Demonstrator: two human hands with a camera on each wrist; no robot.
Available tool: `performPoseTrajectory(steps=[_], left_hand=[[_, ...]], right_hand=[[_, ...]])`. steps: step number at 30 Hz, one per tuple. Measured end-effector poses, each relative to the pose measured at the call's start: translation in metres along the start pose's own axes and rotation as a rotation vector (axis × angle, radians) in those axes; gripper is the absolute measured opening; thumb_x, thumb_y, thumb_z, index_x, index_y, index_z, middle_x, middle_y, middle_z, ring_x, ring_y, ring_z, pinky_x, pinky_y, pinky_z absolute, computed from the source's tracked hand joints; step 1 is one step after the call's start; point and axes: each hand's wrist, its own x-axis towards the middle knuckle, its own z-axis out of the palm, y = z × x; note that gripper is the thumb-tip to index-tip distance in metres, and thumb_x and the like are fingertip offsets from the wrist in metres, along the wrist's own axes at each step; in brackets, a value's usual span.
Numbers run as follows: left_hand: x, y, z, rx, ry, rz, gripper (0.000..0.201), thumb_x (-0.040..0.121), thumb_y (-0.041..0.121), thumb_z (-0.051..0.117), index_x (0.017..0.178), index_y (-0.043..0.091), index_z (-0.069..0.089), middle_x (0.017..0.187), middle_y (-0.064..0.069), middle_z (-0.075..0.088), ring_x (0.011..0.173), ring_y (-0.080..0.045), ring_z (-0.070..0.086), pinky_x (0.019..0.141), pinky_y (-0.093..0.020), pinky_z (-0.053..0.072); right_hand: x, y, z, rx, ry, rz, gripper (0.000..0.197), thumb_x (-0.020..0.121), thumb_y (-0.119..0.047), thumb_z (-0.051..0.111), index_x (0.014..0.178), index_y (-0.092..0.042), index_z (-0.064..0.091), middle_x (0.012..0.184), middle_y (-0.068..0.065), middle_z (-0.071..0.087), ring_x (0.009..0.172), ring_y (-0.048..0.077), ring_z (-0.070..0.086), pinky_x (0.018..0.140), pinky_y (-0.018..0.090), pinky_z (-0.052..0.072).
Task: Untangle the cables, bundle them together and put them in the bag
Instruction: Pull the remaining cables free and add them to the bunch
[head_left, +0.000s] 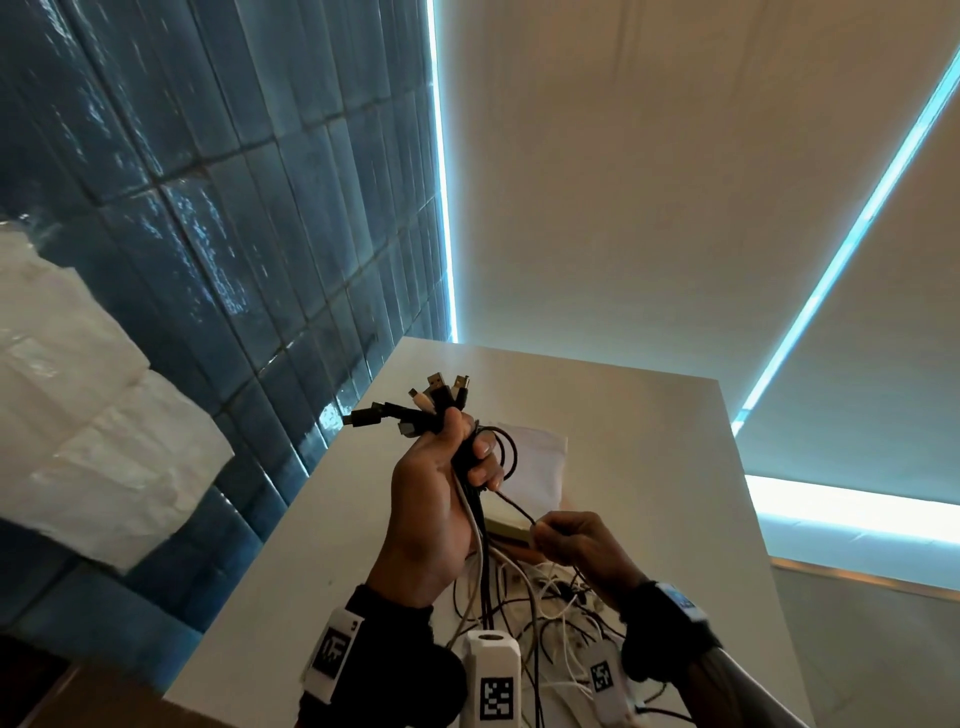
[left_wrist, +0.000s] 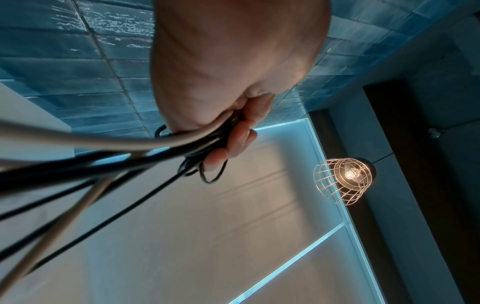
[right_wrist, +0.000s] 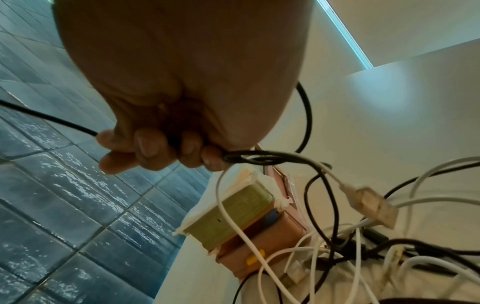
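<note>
My left hand (head_left: 447, 483) is raised above the white table (head_left: 649, 431) and grips a bundle of black and white cables (head_left: 475, 530). Their plug ends (head_left: 415, 408) fan out above my fist. In the left wrist view the fingers (left_wrist: 233, 142) curl round the cables (left_wrist: 130, 152), which trail down out of frame. My right hand (head_left: 571, 540), lower and to the right, holds one thin black cable (head_left: 511, 506) that runs up to the left hand. The right wrist view shows the fingers (right_wrist: 148, 148) closed round that black cable (right_wrist: 259, 159). A tangle of loose cables (head_left: 550, 618) lies on the table below.
A white bag or sheet (head_left: 535, 462) lies flat on the table behind my hands. Stacked small boxes (right_wrist: 249, 222), green and pinkish, sit beside the tangle. A blue tiled wall (head_left: 234, 234) is on the left, with a white wrapped package (head_left: 88, 415) there. A caged lamp (left_wrist: 345, 179) hangs overhead.
</note>
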Motion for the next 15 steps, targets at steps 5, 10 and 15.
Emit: performPoseTrajectory(steps=[5,10,15], left_hand=[[0.001,0.001,-0.001,0.015,-0.002,0.003,0.022,0.091,0.03,0.044,0.076,0.014,0.041,0.066,0.0,0.041,0.054,-0.013,0.028,0.058,-0.031,0.028],[0.001,0.003,-0.002,0.043,0.006,0.001,0.026,0.099,0.026,0.038,0.076,0.014,0.04,0.065,0.001,0.039,0.054,-0.013,0.027,0.057,-0.03,0.029],[0.001,0.005,0.0,0.054,0.004,-0.016,0.026,0.1,0.026,0.037,0.076,0.014,0.04,0.064,0.001,0.038,0.054,-0.013,0.027,0.057,-0.03,0.029]], right_hand=[[0.008,0.009,0.0,-0.024,0.029,-0.008,0.024,0.095,-0.006,0.056,0.072,-0.005,0.067,0.061,0.001,0.053,0.055,0.007,0.04,0.054,0.016,0.034],[0.014,0.025,-0.009,-0.106,0.09,-0.003,0.03,0.093,-0.003,0.058,0.065,-0.01,0.066,0.052,-0.008,0.05,0.052,0.006,0.04,0.055,0.018,0.034],[0.02,0.038,-0.019,-0.23,0.199,0.029,0.032,0.087,-0.008,0.064,0.058,-0.022,0.068,0.052,-0.01,0.054,0.054,0.004,0.046,0.063,0.027,0.038]])
